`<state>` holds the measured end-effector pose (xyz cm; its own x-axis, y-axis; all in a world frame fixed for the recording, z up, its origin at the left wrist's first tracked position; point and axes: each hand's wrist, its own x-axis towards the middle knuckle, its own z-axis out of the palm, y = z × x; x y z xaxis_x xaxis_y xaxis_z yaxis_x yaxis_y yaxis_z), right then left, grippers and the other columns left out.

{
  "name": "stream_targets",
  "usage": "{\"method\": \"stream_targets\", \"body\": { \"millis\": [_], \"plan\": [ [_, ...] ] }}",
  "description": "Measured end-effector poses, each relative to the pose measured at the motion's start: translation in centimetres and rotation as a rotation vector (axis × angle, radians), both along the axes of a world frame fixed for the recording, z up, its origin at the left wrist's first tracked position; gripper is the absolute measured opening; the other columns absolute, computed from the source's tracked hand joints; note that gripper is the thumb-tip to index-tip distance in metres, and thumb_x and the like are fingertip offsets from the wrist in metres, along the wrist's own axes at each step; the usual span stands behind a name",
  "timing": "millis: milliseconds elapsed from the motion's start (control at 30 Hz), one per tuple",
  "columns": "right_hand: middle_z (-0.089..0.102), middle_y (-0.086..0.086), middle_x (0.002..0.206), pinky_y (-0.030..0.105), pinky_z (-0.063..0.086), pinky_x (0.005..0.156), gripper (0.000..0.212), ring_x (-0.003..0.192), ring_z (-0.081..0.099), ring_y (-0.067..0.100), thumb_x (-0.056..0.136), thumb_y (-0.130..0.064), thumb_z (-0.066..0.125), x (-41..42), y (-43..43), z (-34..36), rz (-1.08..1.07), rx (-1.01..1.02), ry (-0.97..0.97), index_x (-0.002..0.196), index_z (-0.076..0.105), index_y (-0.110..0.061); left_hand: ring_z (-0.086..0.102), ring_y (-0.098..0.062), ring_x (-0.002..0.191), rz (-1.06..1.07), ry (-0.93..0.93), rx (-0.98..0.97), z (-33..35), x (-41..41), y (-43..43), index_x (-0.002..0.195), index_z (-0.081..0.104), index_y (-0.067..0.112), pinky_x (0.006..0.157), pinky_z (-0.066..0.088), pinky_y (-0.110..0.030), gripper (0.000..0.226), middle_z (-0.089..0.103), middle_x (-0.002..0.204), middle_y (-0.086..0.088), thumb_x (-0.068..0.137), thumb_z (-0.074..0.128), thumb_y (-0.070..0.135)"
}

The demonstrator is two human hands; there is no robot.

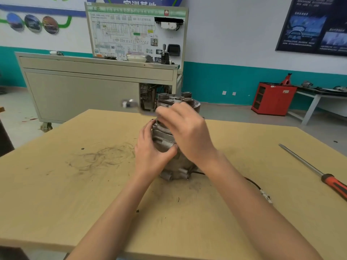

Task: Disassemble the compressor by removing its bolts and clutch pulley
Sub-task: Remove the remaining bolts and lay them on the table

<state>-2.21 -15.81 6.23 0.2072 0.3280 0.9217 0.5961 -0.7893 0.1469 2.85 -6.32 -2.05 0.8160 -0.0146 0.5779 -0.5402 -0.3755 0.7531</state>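
A grey metal compressor [169, 147] stands upright in the middle of the wooden table [75, 194], round ports on its top end. My left hand [150, 152] grips the left side of its body, thumb across the front. My right hand [184, 132] is over the upper part, fingers curled round the handle of a metal wrench [129, 104]. The wrench head sticks out blurred to the left, beside the compressor's top. My right hand hides where the tool meets the compressor. A black cable [253, 183] with a white plug runs from the base to the right.
A long screwdriver [315, 171] with a red and black handle lies at the table's right side. Behind the table stand a grey cabinet bench [84, 87] with a wiring display board, a red tool cabinet [272, 99] and a side table by the wall.
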Motion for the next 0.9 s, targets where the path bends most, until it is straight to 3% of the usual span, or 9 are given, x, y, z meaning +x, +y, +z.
{"method": "stream_targets", "body": {
  "millis": [167,300,600,767,900],
  "plan": [
    [0.062,0.014,0.07,0.037,0.051,0.054,0.009,0.062,0.057,0.027,0.082,0.001,0.067,1.1,0.6,-1.5,-0.013,-0.127,-0.022,0.089,0.071,0.0,0.047,-0.022,0.121,0.009,0.0,0.022,0.1,0.2,-0.1,0.13,0.042,0.011,0.099,0.041,-0.051,0.086,0.05,0.125,-0.005,0.059,0.059,0.056],
    [0.063,0.017,0.073,0.041,0.051,0.057,0.013,0.065,0.058,0.031,0.085,-0.004,0.061,1.4,0.7,-1.8,0.025,-0.087,0.024,0.091,0.07,0.002,0.049,-0.025,0.115,0.008,0.006,0.028,0.0,0.3,-0.1,0.126,0.045,0.009,0.096,0.042,-0.051,0.074,0.052,0.119,-0.007,0.062,0.067,0.042],
    [0.063,0.016,0.073,0.04,0.052,0.059,0.013,0.065,0.057,0.031,0.086,-0.004,0.06,1.6,1.0,-2.3,0.015,-0.043,0.042,0.088,0.069,0.003,0.05,-0.025,0.108,0.013,-0.003,0.016,-0.2,0.3,-0.1,0.124,0.046,0.009,0.092,0.043,-0.053,0.071,0.051,0.114,-0.006,0.064,0.071,0.039],
    [0.059,0.022,0.08,0.041,0.053,0.06,0.015,0.067,0.059,0.03,0.089,-0.005,0.058,-0.1,-0.8,-1.9,0.084,-0.056,0.046,0.091,0.067,0.007,0.051,-0.025,0.116,0.001,0.022,-0.009,-0.3,0.3,0.0,0.129,0.048,0.015,0.095,0.045,-0.054,0.078,0.053,0.125,-0.007,0.063,0.069,0.051],
    [0.068,0.023,0.091,0.043,0.057,0.079,0.02,0.085,0.068,0.032,0.091,-0.007,0.055,-1.8,-4.0,-2.3,0.024,-0.112,-0.073,0.091,0.068,0.009,0.047,-0.016,0.125,-0.028,0.003,-0.046,-0.2,0.0,0.2,0.14,0.036,0.025,0.103,0.04,-0.051,0.089,0.046,0.137,0.004,0.062,0.064,0.055]
  ]
}}
